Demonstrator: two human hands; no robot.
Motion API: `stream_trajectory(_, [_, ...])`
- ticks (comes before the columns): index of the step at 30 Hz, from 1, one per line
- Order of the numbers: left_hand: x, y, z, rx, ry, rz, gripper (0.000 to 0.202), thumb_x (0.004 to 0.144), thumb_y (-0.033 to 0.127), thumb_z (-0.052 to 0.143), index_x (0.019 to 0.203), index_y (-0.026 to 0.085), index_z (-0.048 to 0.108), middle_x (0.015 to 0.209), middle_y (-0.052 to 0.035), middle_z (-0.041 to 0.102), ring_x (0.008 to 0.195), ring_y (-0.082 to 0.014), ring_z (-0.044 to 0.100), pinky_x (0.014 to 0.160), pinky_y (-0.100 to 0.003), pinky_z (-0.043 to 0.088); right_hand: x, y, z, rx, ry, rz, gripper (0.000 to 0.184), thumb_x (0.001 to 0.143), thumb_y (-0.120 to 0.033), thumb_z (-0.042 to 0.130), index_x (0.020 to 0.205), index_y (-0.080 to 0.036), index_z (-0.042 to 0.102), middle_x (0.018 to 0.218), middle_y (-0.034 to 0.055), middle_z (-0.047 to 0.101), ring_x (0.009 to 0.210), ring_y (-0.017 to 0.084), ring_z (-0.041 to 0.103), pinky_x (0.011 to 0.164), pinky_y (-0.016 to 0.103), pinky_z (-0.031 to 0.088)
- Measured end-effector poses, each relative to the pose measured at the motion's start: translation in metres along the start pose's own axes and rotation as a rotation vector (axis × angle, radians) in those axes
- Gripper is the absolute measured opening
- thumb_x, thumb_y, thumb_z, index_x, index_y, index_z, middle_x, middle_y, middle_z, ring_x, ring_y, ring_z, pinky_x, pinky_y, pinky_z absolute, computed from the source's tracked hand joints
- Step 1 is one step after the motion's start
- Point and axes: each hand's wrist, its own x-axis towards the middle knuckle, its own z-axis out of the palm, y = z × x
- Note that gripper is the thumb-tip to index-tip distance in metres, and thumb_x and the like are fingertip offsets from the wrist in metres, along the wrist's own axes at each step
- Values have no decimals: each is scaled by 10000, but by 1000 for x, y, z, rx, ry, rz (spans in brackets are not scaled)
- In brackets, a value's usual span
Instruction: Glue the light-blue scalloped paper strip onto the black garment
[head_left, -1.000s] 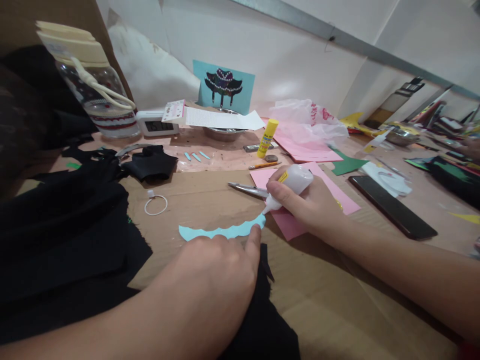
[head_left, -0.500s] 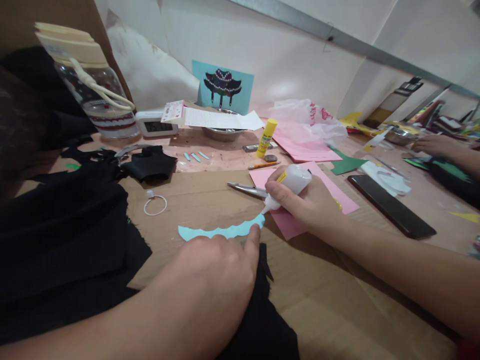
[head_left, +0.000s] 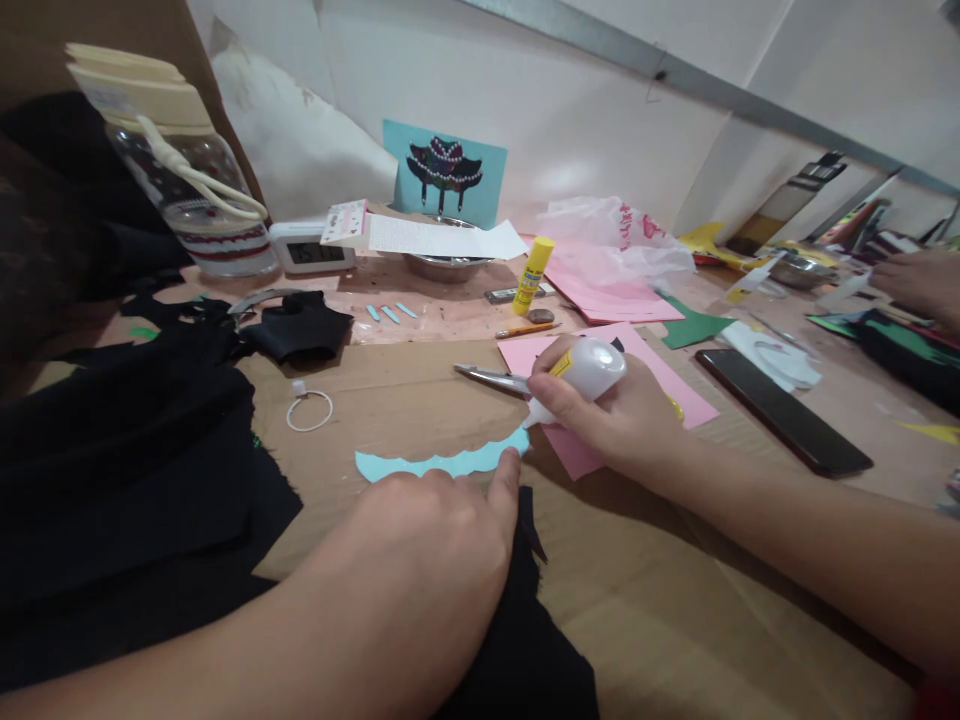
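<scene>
A light blue scalloped paper strip point(head_left: 439, 463) lies on the brown cardboard point(head_left: 405, 400). My left hand point(head_left: 431, 545) rests on its near edge, index finger stretched out and pressing the strip's right end. My right hand point(head_left: 611, 410) is wrapped round a small white glue bottle point(head_left: 581, 372), tilted so that its nozzle touches the strip's right tip. Beneath my right hand lies a pink paper sheet point(head_left: 694, 400), and the scissors point(head_left: 491, 377) lie just left of it.
Black fabric point(head_left: 150, 450) covers the left side. A white ring point(head_left: 309, 409), a yellow glue stick point(head_left: 533, 274), a pencil point(head_left: 527, 329), a black phone point(head_left: 784, 408), a digital clock point(head_left: 313, 245), a plastic jar point(head_left: 187, 170) and a blue card point(head_left: 444, 170) are around. Another person's hand point(head_left: 915, 280) is at far right.
My right hand has tipped the glue bottle a little flatter, nozzle still at the strip's tip. The other person's hand at far right came into view and shifted.
</scene>
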Motion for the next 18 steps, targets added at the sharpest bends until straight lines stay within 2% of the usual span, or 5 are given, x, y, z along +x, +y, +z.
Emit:
stream_trajectory(4, [1, 0, -3, 113, -131, 1, 755, 750, 214, 637, 1468, 60, 461, 1087, -227, 739, 638, -256, 702, 446, -302, 473, -5, 0, 1, -55, -32, -53, 281, 912, -436, 659, 744, -230, 570, 560, -32, 587, 574, 158, 580, 582, 287, 418])
stream_trajectory(7, [1, 1, -4, 115, -134, -2, 716, 777, 209, 617, 1462, 63, 468, 1087, -227, 736, 678, -276, 716, 453, -315, 492, -8, -1, 0, -39, -18, -111, 229, 902, -407, 692, 794, -231, 594, 624, -30, 635, 573, 148, 589, 594, 288, 432])
stream_trajectory(10, [-1, 2, -3, 122, -103, 4, 723, 785, 204, 606, 1474, 48, 451, 1097, -238, 728, 670, -278, 710, 450, -331, 497, -9, -3, -2, -14, 24, -93, 229, 910, -427, 685, 812, -249, 580, 602, -26, 625, 588, 170, 609, 586, 300, 449])
stream_trajectory(15, [0, 2, -6, 151, -139, 42, 777, 796, 186, 588, 1517, -20, 382, 878, -170, 732, 593, -275, 680, 438, -344, 483, -5, -5, -4, 12, 72, -101, 195, 893, -361, 671, 774, -250, 563, 633, -16, 631, 577, 159, 588, 547, 284, 453])
stream_trajectory(18, [1, 2, -9, 196, -163, 62, 813, 802, 166, 567, 1545, -48, 316, 764, -130, 710, 551, -280, 670, 427, -344, 465, -5, -3, -2, 14, 54, -90, 222, 896, -394, 669, 771, -240, 571, 627, -16, 626, 581, 157, 585, 547, 279, 450])
